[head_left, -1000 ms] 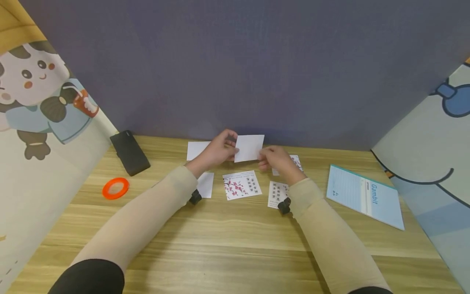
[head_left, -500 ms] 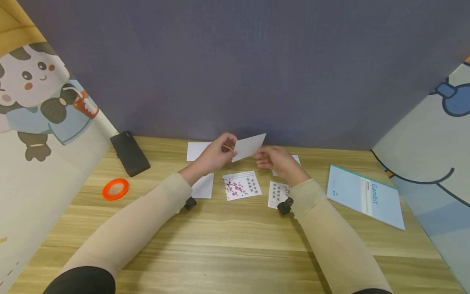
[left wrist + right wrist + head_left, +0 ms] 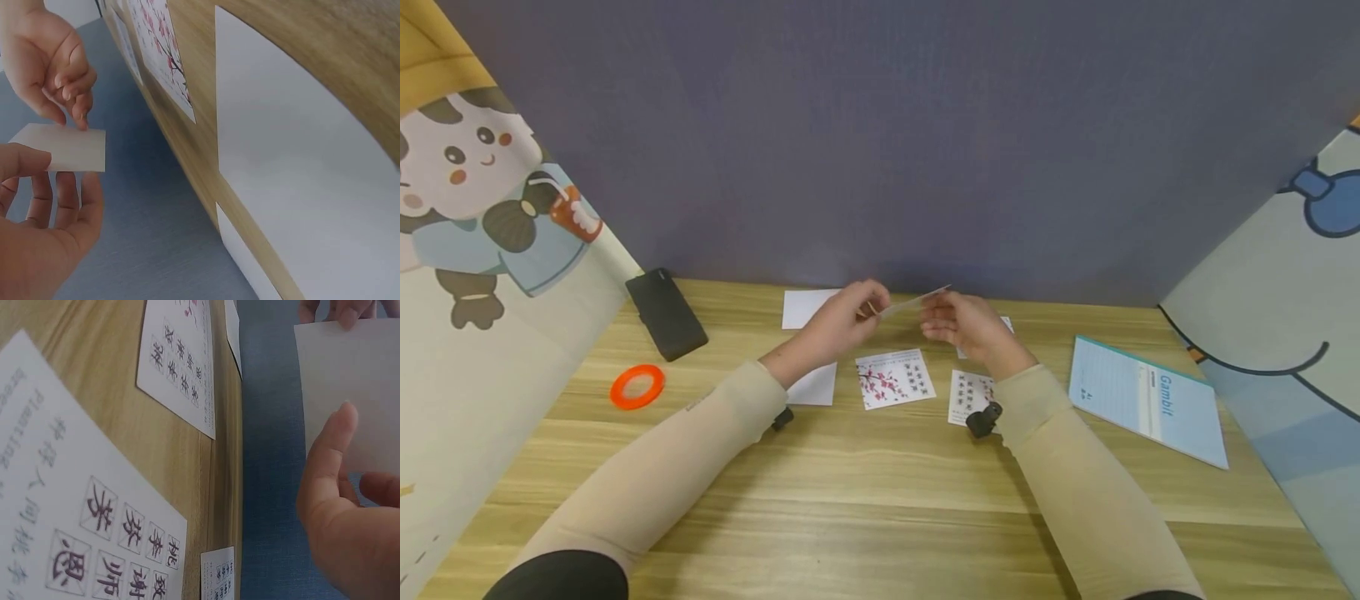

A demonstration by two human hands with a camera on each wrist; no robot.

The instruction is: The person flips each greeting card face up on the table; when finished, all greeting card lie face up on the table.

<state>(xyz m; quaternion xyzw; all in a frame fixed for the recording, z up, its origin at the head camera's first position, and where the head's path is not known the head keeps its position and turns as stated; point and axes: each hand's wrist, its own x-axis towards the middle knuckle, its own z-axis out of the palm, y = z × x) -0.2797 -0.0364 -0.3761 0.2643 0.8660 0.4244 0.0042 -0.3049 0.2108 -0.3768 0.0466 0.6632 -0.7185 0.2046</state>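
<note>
My left hand point(image 3: 842, 321) pinches a small white card point(image 3: 78, 147) by one edge, thumb on one face and fingers on the other. The card is tilted nearly edge-on in the head view, held up at the back of the table. At its opposite edge is my right hand point(image 3: 973, 329), fingers loosely bent with the fingertips right at the card. In the right wrist view its forefinger overlaps the blank face. Below lie a blossom card point(image 3: 895, 379) with handwritten-style characters, a similar card point(image 3: 966, 392) partly behind the right wrist, and a blank white card point(image 3: 816, 386) beside the left wrist.
Another blank card point(image 3: 805, 308) lies at the back left, and a printed card point(image 3: 962, 352) is mostly hidden behind the right hand. A black phone-like slab point(image 3: 666, 315) and an orange ring point(image 3: 617, 388) lie left; a blue notebook point(image 3: 1112, 387) lies right. A grey partition point(image 3: 880, 125) rises behind.
The card has turned from showing its full blank face to nearly edge-on. My left hand has lowered slightly, and the right hand has loosened its fingers from the card's corner.
</note>
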